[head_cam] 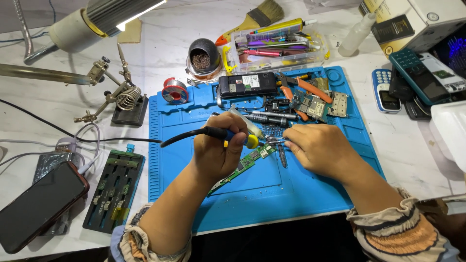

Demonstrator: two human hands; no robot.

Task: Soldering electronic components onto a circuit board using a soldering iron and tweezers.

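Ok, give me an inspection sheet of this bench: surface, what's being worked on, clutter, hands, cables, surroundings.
Surface: blue work mat on a white table.
Job's things: green circuit board lying on the mat; soldering iron with its yellow collar just above the board.
Clutter: orange pliers, solder spool, tip-cleaner pot, clear tool tray, paintbrush, several phones.
Hands: left hand gripping the iron; right hand pinching tweezers by the board.
Cables: black iron cord running left; white cables near a black phone.
Surroundings: desk lamp, coil iron stand, dark holder tray.
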